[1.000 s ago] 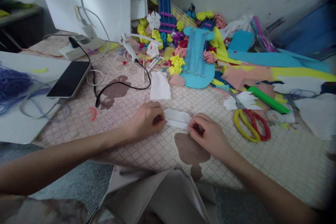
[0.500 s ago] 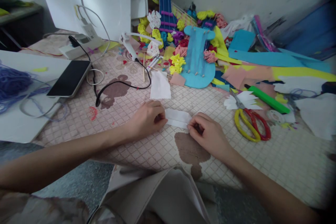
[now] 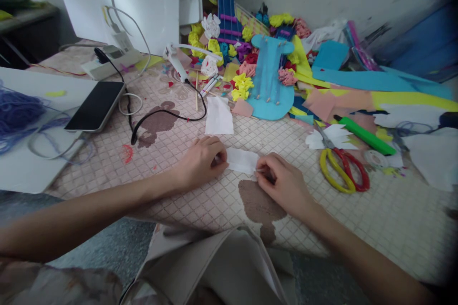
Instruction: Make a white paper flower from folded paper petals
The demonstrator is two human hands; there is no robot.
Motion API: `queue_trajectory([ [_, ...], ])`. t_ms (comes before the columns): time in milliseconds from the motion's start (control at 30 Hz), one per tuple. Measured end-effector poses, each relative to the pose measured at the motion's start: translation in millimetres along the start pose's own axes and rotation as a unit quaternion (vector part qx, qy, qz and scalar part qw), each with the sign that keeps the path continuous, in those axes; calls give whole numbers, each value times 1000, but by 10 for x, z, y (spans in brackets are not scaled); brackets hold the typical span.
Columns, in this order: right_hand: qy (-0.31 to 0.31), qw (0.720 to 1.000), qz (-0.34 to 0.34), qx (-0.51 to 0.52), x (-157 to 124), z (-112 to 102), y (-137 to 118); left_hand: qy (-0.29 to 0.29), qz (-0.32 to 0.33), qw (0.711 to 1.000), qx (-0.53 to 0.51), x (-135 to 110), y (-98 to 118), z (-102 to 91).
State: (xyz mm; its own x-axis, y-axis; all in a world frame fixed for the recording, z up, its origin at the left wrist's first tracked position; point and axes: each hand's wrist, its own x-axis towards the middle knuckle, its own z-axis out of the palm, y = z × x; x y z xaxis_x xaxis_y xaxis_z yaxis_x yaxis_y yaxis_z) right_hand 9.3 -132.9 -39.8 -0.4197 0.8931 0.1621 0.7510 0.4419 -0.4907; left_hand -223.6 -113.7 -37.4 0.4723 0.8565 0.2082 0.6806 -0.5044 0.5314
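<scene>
A small strip of white crepe paper [image 3: 242,160] lies stretched between my hands on the quilted tablecloth. My left hand [image 3: 203,162] pinches its left end, thumb against curled fingers. At the opposite end, my right hand [image 3: 281,178] has the lower right corner pinched between thumb and fingertips. Parts of both ends are hidden behind my fingers. Just beyond the strip, a second piece of white crepe paper [image 3: 219,116] rests flat. Scissors [image 3: 345,169] with yellow and red handles lie to the right of my right hand.
Behind stand a blue guitar-shaped cutout [image 3: 272,81] and several crumpled paper flowers [image 3: 242,88]. A green cutter [image 3: 368,136] lies at right. On the left are a phone [image 3: 96,106], a glue gun [image 3: 177,63] with a black cord, a power strip [image 3: 110,62] and purple yarn [image 3: 19,112].
The crease line along the strip's near side shows less, and its right edge looks drawn closer to my right fingers. Both hands stay in nearly the same place.
</scene>
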Motion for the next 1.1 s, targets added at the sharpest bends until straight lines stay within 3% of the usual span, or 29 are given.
queue_trajectory([
  [133, -34, 999, -38, 13, -1, -34, 19, -10, 9, 999, -31, -22, 5, -20],
  [267, -38, 999, -25, 21, 28, -50, -27, -15, 10, 1000, -9, -5, 25, -12],
  [600, 35, 997, 23, -68, 69, 100, -137, 6, -14, 992, 122, 35, 169, 94],
  [833, 14, 999, 31, -35, 26, 50, -104, 19, -8, 999, 43, -27, 80, 60],
  [1100, -1, 1000, -8, 19, -14, -3, -61, 46, -4, 998, -34, -77, -2, -4],
])
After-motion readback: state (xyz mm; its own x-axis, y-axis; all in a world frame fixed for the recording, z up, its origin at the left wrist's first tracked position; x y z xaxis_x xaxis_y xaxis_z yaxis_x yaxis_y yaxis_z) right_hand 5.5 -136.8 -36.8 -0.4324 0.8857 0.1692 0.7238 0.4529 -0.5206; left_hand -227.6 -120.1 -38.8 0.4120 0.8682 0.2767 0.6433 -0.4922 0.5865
